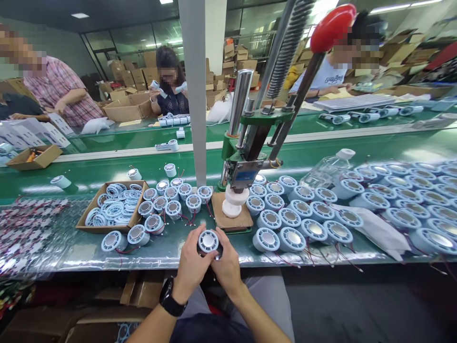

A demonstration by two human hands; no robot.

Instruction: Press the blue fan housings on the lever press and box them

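Note:
Between my two hands, just over the table's front edge, is a round light-blue housing [208,242] with a silver disc in its slotted top. My left hand [193,259] is wrapped round its left side, and my right hand [228,262] closes round the right. Both thumbs press near its front; the underside is hidden. Straight beyond stands a green hand press [246,171] with a red knob [332,28] on its lever. Its white round die [232,208] sits above a brown cardboard pad [217,219].
Many similar housings [293,238] with thin red wires crowd the right; several more [173,209] stand left of the press. A cardboard box [89,231] holds light-blue rings [121,202]. A plastic bottle [324,169] lies among the housings. Beyond, co-workers sit along a green conveyor [143,159].

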